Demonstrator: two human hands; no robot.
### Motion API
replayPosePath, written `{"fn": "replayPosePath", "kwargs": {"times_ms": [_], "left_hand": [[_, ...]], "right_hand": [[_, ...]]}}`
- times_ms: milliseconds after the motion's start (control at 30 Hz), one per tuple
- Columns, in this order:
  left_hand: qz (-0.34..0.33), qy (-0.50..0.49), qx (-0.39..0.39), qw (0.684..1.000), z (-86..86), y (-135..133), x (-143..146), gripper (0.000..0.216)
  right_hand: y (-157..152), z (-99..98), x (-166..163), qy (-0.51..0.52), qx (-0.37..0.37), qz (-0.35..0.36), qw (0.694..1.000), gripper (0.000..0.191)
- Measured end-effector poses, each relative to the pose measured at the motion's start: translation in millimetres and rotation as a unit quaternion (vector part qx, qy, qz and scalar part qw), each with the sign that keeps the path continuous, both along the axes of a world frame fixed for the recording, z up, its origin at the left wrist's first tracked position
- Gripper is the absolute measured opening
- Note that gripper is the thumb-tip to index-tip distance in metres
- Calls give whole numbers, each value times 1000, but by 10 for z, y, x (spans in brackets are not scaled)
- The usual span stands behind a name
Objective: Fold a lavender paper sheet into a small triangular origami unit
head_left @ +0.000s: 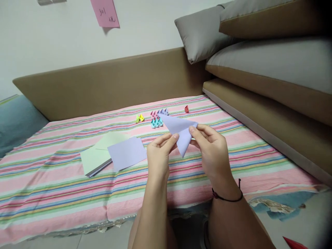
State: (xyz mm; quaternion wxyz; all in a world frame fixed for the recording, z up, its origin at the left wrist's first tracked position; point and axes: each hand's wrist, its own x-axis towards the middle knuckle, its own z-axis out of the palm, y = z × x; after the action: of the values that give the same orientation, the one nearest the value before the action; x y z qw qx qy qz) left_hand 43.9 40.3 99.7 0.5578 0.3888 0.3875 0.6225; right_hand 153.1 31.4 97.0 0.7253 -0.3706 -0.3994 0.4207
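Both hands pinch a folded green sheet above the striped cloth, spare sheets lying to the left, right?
No: the folded sheet is lilac, not green. The head view shows left hand and right hand pinching it above the striped cloth, spare sheets to the left.

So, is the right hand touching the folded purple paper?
Touching. The head view shows the right hand pinching the folded purple paper at its right corner; the left hand pinches it too.

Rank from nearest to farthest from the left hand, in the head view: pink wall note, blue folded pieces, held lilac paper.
1. lilac paper: pinched by the left hand.
2. blue folded pieces: on the bed, beyond.
3. pink note: up on the wall.
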Motion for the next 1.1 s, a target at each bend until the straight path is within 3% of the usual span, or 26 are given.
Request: {"fn": "replayPosePath", "kwargs": {"times_ms": [533, 1100], "left_hand": [[-47, -27, -15, 998, 67, 12, -50, 19], [-23, 10, -7, 1000, 57, 17, -48, 19]], "right_hand": [[-204, 220, 25, -37, 3, -52, 998, 12], [-177, 185, 114, -88, -3, -57, 994, 13]]}}
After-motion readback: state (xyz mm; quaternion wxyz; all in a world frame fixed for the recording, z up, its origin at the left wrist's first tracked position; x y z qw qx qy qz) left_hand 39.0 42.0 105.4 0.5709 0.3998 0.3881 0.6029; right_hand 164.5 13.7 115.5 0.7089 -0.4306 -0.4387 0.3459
